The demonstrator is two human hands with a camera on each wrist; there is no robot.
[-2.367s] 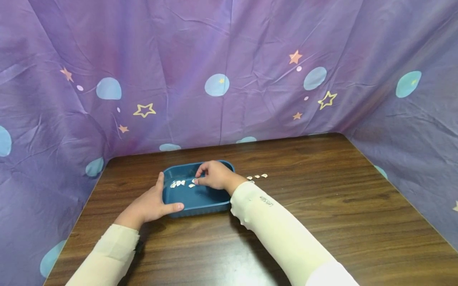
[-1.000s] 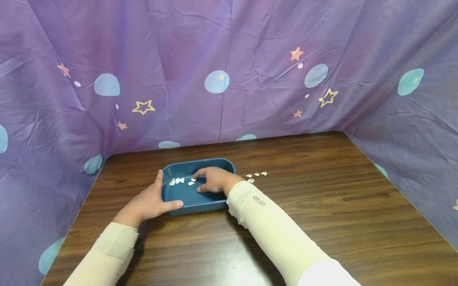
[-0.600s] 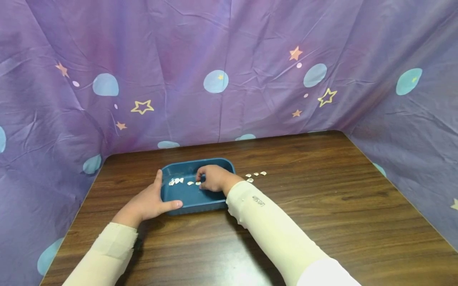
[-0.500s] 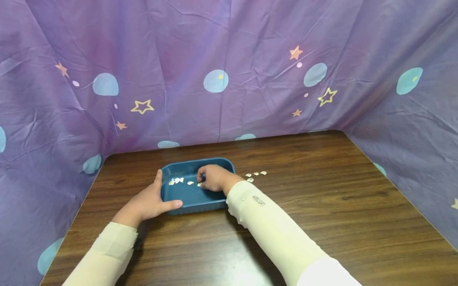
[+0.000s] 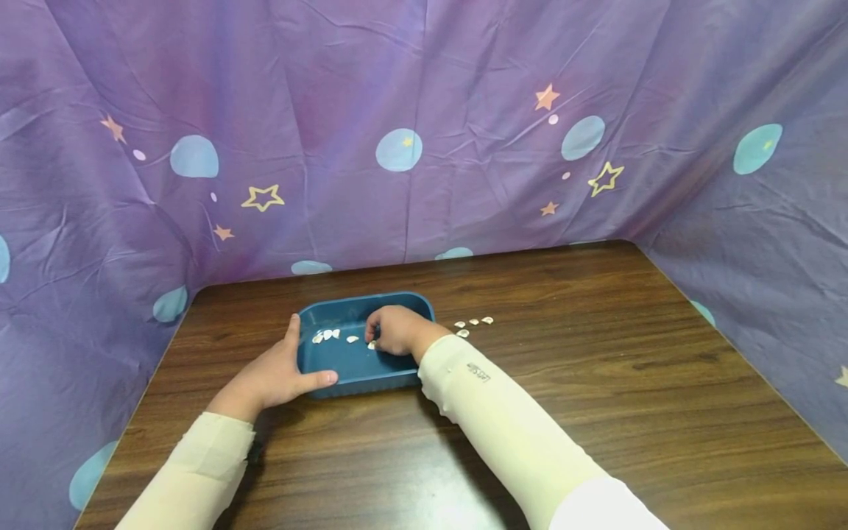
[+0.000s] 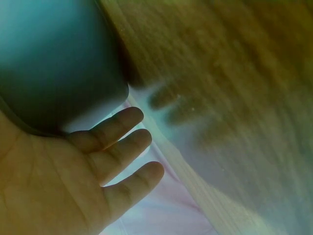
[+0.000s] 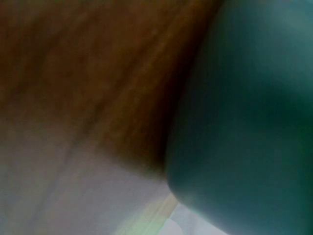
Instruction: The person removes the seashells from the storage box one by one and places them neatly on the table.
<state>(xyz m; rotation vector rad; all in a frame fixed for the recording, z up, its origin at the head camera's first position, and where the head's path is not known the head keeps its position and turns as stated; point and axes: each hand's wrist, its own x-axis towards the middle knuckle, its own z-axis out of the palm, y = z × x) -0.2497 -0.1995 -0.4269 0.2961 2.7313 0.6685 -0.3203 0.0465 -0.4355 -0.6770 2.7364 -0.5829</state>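
Note:
In the head view, a blue plastic tray point(image 5: 344, 364) stands on the wooden table. My left hand point(image 5: 274, 374) spans its front left corner, index finger along the left side and thumb lying over the front rim. Straight, spread fingers point(image 6: 115, 129) of that hand show beside the tray in the left wrist view. My right hand point(image 5: 396, 330) reaches into the tray with curled fingers, pinching a small white shell point(image 5: 372, 345) close over the tray floor; its thumb is mostly hidden. Left of it lies a single shell point(image 5: 352, 339), then a cluster of several shells point(image 5: 327, 335).
On the table point(image 5: 563, 383), right of the tray, several more white shells point(image 5: 473, 322) lie in a loose group by the right sleeve. A purple curtain point(image 5: 344, 96) with stars and dots hangs behind the table and along both sides.
The right hand first stops pinching over the tray and spreads its fingers, then curls them at the shell again. That shell has shifted right and toward me. The left hand stays at the tray's corner.

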